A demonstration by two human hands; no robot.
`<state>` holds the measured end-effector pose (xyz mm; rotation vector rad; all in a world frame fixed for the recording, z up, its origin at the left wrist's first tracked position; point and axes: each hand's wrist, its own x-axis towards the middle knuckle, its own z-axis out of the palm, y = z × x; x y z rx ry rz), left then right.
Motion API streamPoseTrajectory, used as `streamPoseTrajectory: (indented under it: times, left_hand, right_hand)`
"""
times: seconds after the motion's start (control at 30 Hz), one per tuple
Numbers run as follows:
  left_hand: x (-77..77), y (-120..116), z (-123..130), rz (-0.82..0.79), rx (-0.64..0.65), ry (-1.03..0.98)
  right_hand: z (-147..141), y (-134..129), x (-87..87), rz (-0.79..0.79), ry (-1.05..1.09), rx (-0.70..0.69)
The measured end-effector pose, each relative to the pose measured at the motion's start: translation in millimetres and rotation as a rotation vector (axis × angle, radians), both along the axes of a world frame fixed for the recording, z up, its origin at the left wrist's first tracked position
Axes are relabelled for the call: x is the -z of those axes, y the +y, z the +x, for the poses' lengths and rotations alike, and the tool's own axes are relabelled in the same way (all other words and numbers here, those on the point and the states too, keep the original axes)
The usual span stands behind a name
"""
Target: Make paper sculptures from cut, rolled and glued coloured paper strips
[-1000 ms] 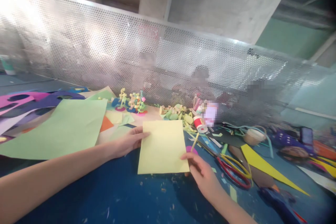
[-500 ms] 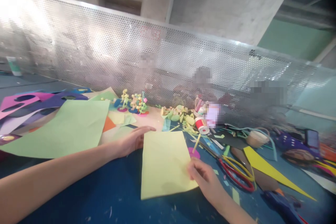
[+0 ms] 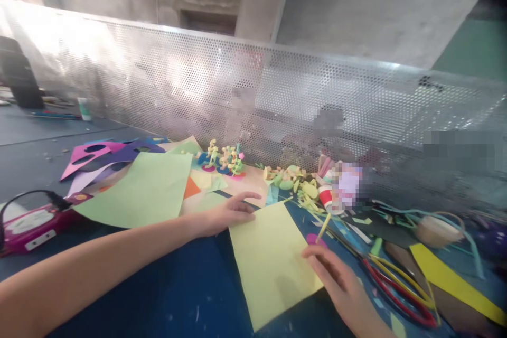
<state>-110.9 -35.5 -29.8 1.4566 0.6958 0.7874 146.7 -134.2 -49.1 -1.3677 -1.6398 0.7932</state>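
A pale yellow sheet of paper [image 3: 273, 264] lies tilted on the blue table between my hands. My left hand [image 3: 227, 214] rests at its upper left corner, fingers apart and stretched to the right. At the sheet's right edge is my right hand [image 3: 336, 274], its fingers bent and close together; whether they pinch the edge is hard to see. Just beyond it a thin yellow stick [image 3: 325, 227] stands on a round magenta base [image 3: 316, 241].
Scissors with red and yellow handles [image 3: 400, 290] lie at the right, near yellow card [image 3: 455, 280]. A large green sheet [image 3: 142, 190] and a magenta device [image 3: 39, 224] are at the left. Small paper figures [image 3: 225, 157] and scraps line the back, before a perforated metal screen [image 3: 178, 74].
The yellow sheet has turned, its lower corner swinging right and toward me. My left hand's fingers have spread. The whole view has shifted left, bringing the magenta device further into sight.
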Motion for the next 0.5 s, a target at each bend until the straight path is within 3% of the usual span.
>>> streamPoseTrajectory:
  times: [0.1, 0.2, 0.37, 0.5]
  left_hand:
    - [-11.4, 15, -8, 0.222, -0.14, 0.255]
    - [-20.5, 43, -30, 0.314, -0.237, 0.357]
    - [-18.1, 85, -82, 0.324, -0.482, 0.485]
    - [-13.0, 94, -111, 0.26, -0.575, 0.542]
  right_hand:
    - [-1, 2, 2.9, -0.019, 0.13, -0.007]
    - [0, 4, 4.3, -0.016, 0.167, -0.107]
    - [2, 6, 5.0, -0.021, 0.144, -0.137]
    - [2, 5, 3.1, -0.033, 0.088, -0.127]
